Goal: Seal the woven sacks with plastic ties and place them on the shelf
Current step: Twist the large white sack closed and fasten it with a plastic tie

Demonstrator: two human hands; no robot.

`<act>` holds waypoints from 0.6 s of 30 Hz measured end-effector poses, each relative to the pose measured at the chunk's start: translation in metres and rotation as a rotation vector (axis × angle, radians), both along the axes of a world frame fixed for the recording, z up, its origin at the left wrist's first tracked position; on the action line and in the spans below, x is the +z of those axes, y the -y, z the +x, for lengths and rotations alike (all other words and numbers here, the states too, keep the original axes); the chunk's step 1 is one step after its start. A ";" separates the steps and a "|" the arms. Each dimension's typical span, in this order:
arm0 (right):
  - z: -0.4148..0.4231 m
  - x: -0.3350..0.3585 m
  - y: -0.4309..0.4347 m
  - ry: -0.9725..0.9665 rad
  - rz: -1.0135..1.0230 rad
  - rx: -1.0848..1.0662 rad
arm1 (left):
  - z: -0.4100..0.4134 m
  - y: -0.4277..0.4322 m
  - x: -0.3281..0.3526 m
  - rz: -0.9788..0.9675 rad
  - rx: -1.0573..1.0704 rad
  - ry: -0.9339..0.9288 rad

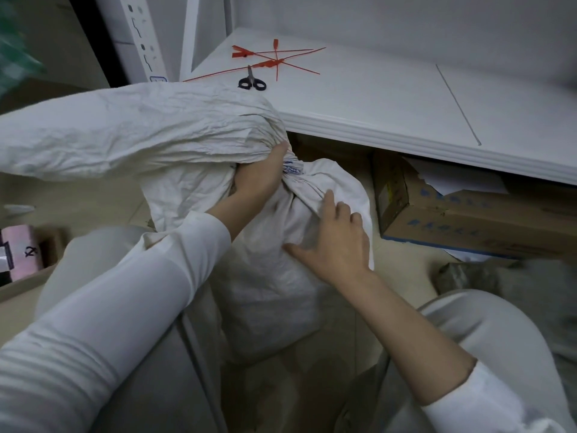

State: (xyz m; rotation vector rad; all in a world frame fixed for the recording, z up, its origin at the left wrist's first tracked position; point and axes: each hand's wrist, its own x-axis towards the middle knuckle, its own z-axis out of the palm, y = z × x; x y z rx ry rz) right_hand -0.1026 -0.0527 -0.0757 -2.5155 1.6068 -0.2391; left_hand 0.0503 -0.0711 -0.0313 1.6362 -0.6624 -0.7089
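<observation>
Left hand (256, 179) and right hand (335, 245) grip sack (265, 295); blue print (292, 168) illegible.

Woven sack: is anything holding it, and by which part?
Both hands hold it. The left hand grips the woven sack round its gathered neck, and the right hand clutches the fabric just below that neck.

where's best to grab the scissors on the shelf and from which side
The scissors lie flat on the shelf, with their loops nearest its front edge and the closed blades pointing away toward the red ties. So grip the black handle loops, coming in from the front edge.
</observation>
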 end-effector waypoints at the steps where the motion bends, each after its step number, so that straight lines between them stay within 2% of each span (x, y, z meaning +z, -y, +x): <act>1: 0.000 -0.003 -0.001 -0.032 -0.005 -0.006 | -0.001 -0.001 0.000 0.025 0.012 -0.015; 5: -0.003 -0.007 0.006 -0.059 -0.015 -0.032 | -0.005 0.007 -0.018 0.076 0.020 -0.083; 9: -0.015 -0.005 0.032 0.211 -0.196 -0.037 | -0.022 -0.003 -0.014 0.081 -0.046 -0.157; 12: -0.022 -0.001 0.047 0.441 -0.116 0.003 | -0.029 -0.012 -0.010 0.074 -0.079 -0.192; 15: -0.029 0.003 0.060 0.510 -0.094 0.112 | -0.034 -0.016 -0.016 0.070 -0.104 -0.210; 18: -0.033 0.001 0.070 0.573 -0.080 0.096 | -0.042 -0.022 -0.014 0.071 -0.173 -0.264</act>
